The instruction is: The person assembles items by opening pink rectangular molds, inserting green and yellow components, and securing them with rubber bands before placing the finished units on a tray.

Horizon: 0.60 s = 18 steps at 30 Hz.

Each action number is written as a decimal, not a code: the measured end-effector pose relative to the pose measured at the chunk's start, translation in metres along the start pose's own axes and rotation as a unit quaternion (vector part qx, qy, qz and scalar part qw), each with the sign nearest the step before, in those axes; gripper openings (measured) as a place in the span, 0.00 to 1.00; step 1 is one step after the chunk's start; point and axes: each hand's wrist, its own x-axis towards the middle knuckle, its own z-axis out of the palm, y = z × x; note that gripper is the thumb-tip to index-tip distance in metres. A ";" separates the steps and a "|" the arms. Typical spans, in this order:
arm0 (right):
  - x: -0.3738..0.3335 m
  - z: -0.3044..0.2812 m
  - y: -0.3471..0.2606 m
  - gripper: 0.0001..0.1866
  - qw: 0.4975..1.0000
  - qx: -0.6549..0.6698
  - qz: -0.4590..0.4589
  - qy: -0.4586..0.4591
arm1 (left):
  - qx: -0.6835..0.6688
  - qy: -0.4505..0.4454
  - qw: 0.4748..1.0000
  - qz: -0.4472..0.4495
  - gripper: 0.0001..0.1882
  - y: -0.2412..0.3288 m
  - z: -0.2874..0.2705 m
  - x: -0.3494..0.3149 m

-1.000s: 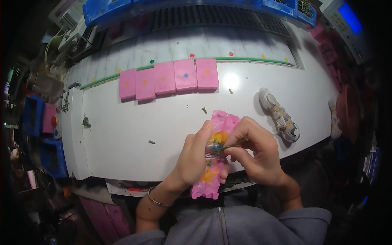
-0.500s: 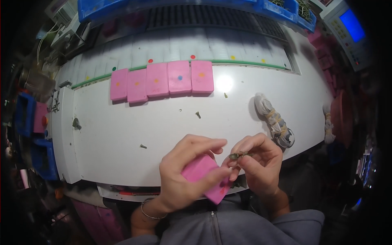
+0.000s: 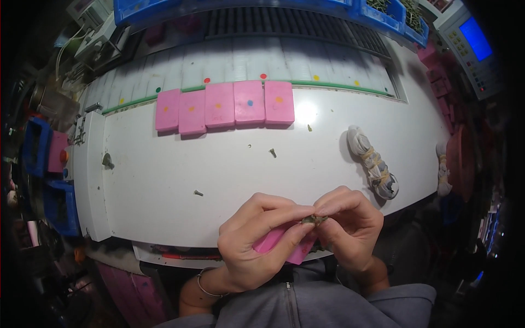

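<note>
Close to my body, at the table's near edge, both hands meet fingertip to fingertip around a small dark green wax-like piece point(image 3: 313, 220). My left hand point(image 3: 249, 235) pinches one end of it between thumb and index finger, and also keeps a pink rubber mould point(image 3: 299, 252) in its palm, mostly covered by the fingers. The thumb and fingers of my right hand point(image 3: 353, 227) are closed on the piece's other end. Its exact shape is hidden by the fingertips.
Several pink moulds point(image 3: 219, 104) with coloured dots stand in a row below a green strip. Small green scraps point(image 3: 273, 153) are scattered on the white table point(image 3: 158, 208). A rubber-banded cloth bundle point(image 3: 373, 164) lies at right. Blue bins point(image 3: 235, 12) line the far side.
My left fingers have closed in and now pinch the green piece alongside the right. The pink mould has sunk deeper into my left palm. The view has shifted slightly.
</note>
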 end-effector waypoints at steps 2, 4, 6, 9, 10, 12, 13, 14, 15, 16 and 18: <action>-0.001 0.002 -0.001 0.11 1.000 0.003 -0.002 0.000 | 0.005 0.001 1.000 0.001 0.13 0.000 0.000 0.000; -0.004 0.007 -0.003 0.11 0.995 -0.059 0.038 0.075 | 0.021 0.002 1.000 -0.009 0.11 -0.001 -0.003 -0.001; -0.007 0.007 -0.001 0.11 0.988 -0.124 0.011 0.090 | 0.002 0.009 1.000 -0.023 0.11 -0.004 -0.004 -0.001; -0.007 0.007 -0.003 0.11 0.960 -0.259 -0.048 0.090 | -0.035 0.007 0.998 -0.051 0.09 -0.008 -0.002 -0.001; -0.006 0.007 -0.004 0.10 0.939 -0.327 -0.081 0.073 | -0.054 -0.015 0.997 -0.059 0.09 -0.008 -0.001 -0.001; -0.004 0.010 -0.005 0.10 0.934 -0.335 -0.094 0.077 | -0.090 -0.031 0.993 -0.073 0.08 -0.010 0.000 -0.001; -0.003 0.013 -0.004 0.11 0.930 -0.343 -0.108 0.080 | -0.090 -0.032 0.993 -0.073 0.08 -0.011 0.000 -0.002; -0.004 0.016 -0.003 0.10 0.928 -0.343 -0.095 0.111 | -0.090 -0.030 0.992 -0.080 0.08 -0.011 0.000 -0.002; -0.003 0.015 -0.003 0.10 0.928 -0.342 -0.095 0.110 | -0.089 -0.026 0.992 -0.086 0.07 -0.011 -0.001 -0.003; -0.002 0.013 -0.003 0.08 0.918 -0.369 -0.121 0.080 | -0.087 -0.025 0.992 -0.086 0.07 -0.011 -0.002 -0.003; 0.000 0.010 -0.006 0.07 0.905 -0.396 -0.146 0.050 | -0.107 -0.036 0.989 -0.097 0.06 -0.010 -0.002 -0.003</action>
